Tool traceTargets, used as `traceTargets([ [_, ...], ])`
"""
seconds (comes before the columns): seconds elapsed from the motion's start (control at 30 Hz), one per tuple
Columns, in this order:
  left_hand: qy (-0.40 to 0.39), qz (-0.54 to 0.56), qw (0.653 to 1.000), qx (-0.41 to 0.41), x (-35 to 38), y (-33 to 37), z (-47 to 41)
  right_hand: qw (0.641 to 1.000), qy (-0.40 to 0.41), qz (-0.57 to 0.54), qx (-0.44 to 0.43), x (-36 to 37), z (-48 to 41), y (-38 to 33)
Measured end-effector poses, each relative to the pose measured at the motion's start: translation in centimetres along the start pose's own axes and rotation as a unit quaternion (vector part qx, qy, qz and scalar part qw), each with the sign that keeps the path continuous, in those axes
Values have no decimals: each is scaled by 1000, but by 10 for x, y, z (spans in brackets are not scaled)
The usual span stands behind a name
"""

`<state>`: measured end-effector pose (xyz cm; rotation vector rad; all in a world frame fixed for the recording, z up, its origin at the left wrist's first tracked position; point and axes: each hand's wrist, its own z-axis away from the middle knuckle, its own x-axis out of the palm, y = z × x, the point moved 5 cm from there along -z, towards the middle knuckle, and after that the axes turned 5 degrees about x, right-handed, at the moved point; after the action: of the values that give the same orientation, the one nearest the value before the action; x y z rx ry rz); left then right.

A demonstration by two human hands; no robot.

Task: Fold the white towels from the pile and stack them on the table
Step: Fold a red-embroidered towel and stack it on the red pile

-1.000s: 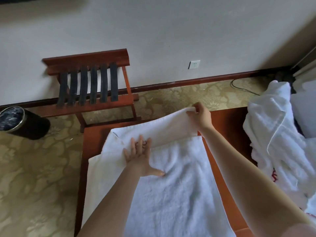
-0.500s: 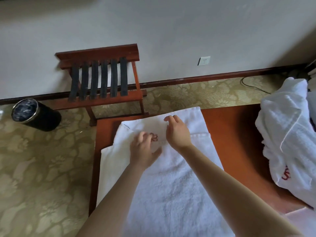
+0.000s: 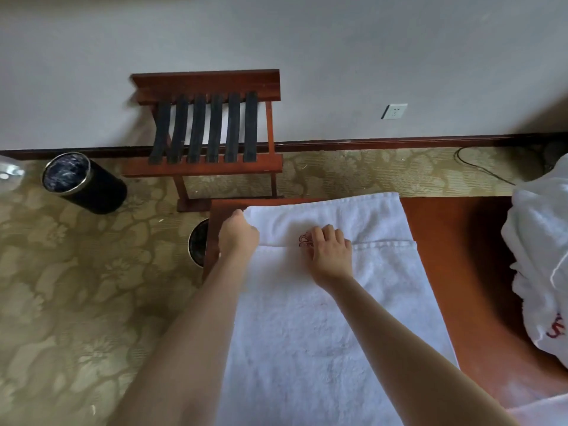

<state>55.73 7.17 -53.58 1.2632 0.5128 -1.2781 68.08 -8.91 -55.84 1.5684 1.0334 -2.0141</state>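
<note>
Towel (image 3: pixel 307 318), far fold — under curled fingers (image 3: pixel 330 235)

luggage rack (image 3: pixel 212 124) | black bin (image 3: pixel 84 182) | wall socket (image 3: pixel 395 111) | floor cable (image 3: pixel 482 167)

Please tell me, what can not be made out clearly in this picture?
Red emblem on the towel, head view: partly covered by the right hand, design unreadable.
Right hand's grip: curled fingers hide whether it pinches or presses.
Towel pile: cut off by the right edge, count unknown.
Bin beside the table: half hidden by the table's edge.
Clear object at far left: cut off, blurred.
</note>
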Motion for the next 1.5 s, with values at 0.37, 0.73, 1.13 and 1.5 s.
traceTargets([
  [0.37, 113, -81, 981, 135, -39, -38, -19, 996, 66, 64, -2, -2, 0, -5],
  [0.73, -115, -246, 928, 256, 16, -9, 21, 987, -47, 148, -52, -31, -1, 42],
  [1.13, -22, -294, 947, 126, -29, -9, 66, 989, -27, 117, 84, -89, 35, 96],
  [1.5, 163, -61, 973, 149, -77, -9, 136, 949, 221, -193, 119, -152, 91, 83],
])
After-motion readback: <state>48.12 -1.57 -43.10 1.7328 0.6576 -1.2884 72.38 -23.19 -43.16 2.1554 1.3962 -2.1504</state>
